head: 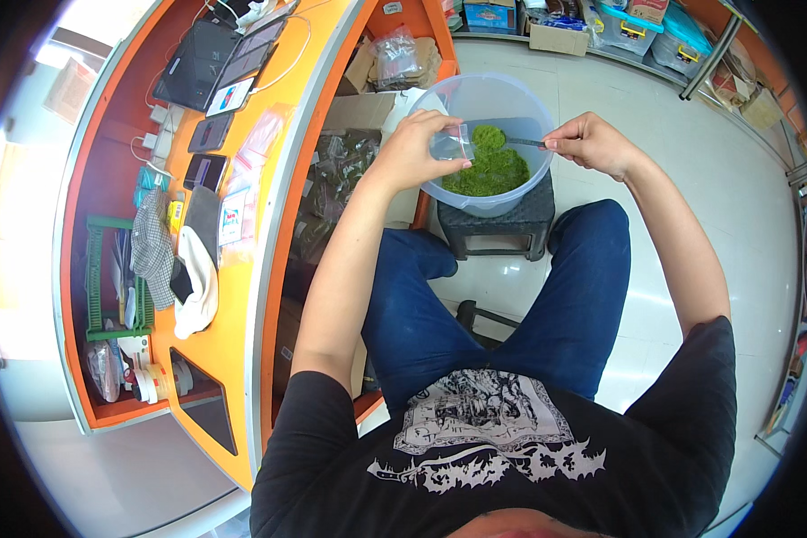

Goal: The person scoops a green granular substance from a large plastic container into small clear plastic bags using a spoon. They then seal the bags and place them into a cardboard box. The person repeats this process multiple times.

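My left hand (422, 149) holds a small clear zip bag (452, 143) between thumb and fingers, its mouth turned toward the right. In my right hand (593, 145) is the handle of a dark spoon (524, 142). The spoon's bowl carries a heap of fine green moss-like material (489, 137), close beside the bag. Below both hands stands a translucent plastic tub (491, 205) with more of the loose green material (494, 173) at its bottom. A black plastic stool (494, 232) supports the tub between my knees.
To the left, a carton (356, 111) beneath the counter holds many small filled clear bags (336, 175). Phones, plastic bags and caps lie on the yellow counter (242, 323). A metal shelf (629, 64) with bins runs along the back.
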Motion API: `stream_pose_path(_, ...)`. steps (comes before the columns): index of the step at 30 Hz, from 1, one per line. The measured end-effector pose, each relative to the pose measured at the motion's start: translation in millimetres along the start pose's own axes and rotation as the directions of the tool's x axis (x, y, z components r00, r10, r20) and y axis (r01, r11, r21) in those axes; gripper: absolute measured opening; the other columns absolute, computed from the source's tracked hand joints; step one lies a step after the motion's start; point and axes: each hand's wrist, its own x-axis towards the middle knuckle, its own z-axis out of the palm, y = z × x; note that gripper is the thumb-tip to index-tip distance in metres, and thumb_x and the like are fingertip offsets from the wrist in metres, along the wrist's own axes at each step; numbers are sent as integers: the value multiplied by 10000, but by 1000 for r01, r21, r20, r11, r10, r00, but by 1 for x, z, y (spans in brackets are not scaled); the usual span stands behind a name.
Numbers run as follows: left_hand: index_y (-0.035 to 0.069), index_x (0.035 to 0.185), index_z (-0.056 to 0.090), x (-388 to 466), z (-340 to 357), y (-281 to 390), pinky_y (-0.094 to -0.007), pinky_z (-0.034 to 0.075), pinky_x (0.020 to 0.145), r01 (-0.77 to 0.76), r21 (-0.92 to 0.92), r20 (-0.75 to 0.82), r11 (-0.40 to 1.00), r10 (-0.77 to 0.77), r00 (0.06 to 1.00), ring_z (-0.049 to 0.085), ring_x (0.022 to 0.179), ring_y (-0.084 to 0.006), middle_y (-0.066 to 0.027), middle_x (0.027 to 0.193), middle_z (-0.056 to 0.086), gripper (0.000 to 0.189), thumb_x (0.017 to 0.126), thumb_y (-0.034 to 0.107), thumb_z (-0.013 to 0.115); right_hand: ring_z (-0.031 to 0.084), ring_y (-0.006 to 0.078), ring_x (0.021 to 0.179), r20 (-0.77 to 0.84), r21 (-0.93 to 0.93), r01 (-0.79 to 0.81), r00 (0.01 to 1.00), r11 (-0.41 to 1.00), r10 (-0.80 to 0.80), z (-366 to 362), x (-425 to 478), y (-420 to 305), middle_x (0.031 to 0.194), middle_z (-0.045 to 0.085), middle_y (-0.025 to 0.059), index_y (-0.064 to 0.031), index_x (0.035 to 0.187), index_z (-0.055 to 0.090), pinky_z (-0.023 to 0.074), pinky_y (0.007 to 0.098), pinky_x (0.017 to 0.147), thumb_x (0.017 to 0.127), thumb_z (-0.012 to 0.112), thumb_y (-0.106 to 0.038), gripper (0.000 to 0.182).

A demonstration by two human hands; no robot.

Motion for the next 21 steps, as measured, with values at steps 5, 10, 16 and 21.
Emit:
stream_pose_path(5,27,1236,715,6,4,-2,-420,473,1065,15,5,13,1000,-15,1000,661,1162,-316,-124,1149,738,606,731,309,894,464,77,584,12,-24,28,1000,999,-28,-1,2,-2,697,630,-11,-23,1096,806,379,263,515,967,757,-203,226)
stream_pose_path(10,14,1251,710,10,3,4,-396,518,1015,19,-106,36,994,-16,999,695,1106,-282,-146,1158,734,602,730,244,903,469,78,593,56,-36,58,997,998,-56,1,5,-10,698,623,-12,-12,1098,803,383,263,522,971,745,-189,225)
stream_pose_path(16,21,1281,702,17,8,10,-378,525,1006,-10,-108,27,994,13,1000,703,1108,-243,-144,1177,739,606,747,223,908,484,84,604,112,-74,100,990,992,-91,3,16,-22,695,616,-13,-15,1087,807,408,269,547,973,741,-212,238)
stream_pose_path(21,28,1315,680,27,18,14,-373,534,983,17,-175,40,984,-10,999,703,1114,-241,-139,1190,739,633,759,226,909,528,105,644,143,-173,124,985,977,-100,12,23,-39,730,648,10,-25,1103,802,447,281,592,962,708,-172,224)
